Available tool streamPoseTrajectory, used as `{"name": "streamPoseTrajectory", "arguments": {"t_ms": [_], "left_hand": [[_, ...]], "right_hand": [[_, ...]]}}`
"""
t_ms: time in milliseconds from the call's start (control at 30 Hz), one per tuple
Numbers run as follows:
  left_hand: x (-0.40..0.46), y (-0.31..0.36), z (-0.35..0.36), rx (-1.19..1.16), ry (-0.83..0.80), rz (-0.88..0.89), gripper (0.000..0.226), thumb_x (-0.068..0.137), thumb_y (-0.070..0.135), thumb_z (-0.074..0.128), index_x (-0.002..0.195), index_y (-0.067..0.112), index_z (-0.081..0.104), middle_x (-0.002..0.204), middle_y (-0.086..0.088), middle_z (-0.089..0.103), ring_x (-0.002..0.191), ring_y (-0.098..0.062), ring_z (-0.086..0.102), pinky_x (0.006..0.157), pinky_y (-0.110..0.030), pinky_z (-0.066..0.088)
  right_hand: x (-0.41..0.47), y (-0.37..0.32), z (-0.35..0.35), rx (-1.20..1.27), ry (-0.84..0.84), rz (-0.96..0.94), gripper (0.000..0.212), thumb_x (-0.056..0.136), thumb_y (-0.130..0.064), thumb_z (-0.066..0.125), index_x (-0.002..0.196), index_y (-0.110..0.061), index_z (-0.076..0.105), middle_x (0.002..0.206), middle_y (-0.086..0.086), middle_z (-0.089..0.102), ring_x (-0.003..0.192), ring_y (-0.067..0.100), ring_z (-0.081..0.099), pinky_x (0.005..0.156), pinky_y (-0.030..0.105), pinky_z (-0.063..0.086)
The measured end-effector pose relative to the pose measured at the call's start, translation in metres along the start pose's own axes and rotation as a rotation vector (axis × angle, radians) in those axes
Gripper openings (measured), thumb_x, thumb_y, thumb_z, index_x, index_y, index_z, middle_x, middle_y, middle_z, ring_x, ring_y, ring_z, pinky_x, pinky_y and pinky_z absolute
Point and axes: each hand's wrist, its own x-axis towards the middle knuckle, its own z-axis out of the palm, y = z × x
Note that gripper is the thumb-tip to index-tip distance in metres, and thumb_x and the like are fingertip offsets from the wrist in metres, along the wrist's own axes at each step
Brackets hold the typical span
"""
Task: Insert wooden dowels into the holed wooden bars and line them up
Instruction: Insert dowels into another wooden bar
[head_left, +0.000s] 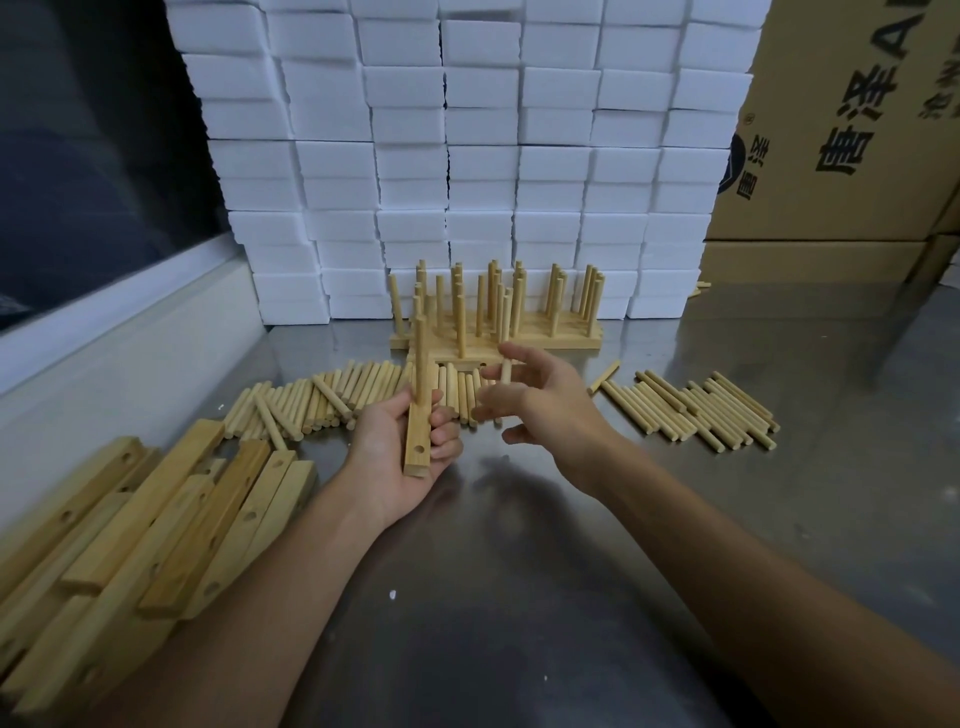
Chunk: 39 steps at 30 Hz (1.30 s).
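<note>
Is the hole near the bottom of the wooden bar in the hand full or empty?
Empty. The near hole of the pale wooden bar shows dark, no dowel in it.

A single wide-angle view looks from the person's head, forward and steeply down over both forearms onto the grey metal surface (519, 597). It sits close: the hands fill the middle, the arms run out of the bottom edge. It faces a stacked wall of white foam blocks (467, 156) at the far side; straight lines bow toward the edges.
</note>
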Motion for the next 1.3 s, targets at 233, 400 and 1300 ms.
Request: {"name": "streamPoseTrajectory", "arguments": {"t_ms": [233,400,1300], "left_hand": [[0.000,0.000,0.000,-0.007,0.007,-0.002,0.032,0.105,0.028,0.036,0.090,0.005,0.053,0.057,-0.004,0.044,0.043,-0.013,0.038,0.039,-0.022,0.029],[0.000,0.000,0.000,-0.003,-0.001,-0.006,0.032,0.105,0.028,0.036,0.090,0.005,0.053,0.056,-0.004,0.044,0.042,-0.013,0.038,0.039,-0.022,0.030],[0.001,0.000,-0.002,0.007,-0.005,-0.009,0.029,0.103,0.028,0.039,0.090,0.006,0.054,0.058,-0.004,0.045,0.044,-0.012,0.038,0.041,-0.022,0.030]], "right_hand": [[-0.004,0.000,0.003,0.145,-0.052,-0.001,0.041,0.096,-0.005,0.062,0.135,-0.003,0.050,0.108,0.016,0.071,0.074,0.018,0.075,0.060,0.023,0.057],[-0.002,0.000,-0.003,0.193,0.036,-0.068,0.017,0.098,-0.005,0.058,0.114,-0.011,0.054,0.085,0.008,0.077,0.071,0.021,0.074,0.058,0.026,0.058],[-0.005,-0.015,-0.024,0.198,0.131,-0.195,0.017,0.086,-0.011,0.074,0.096,0.002,0.070,0.080,0.011,0.076,0.073,0.020,0.075,0.058,0.022,0.057]]}}
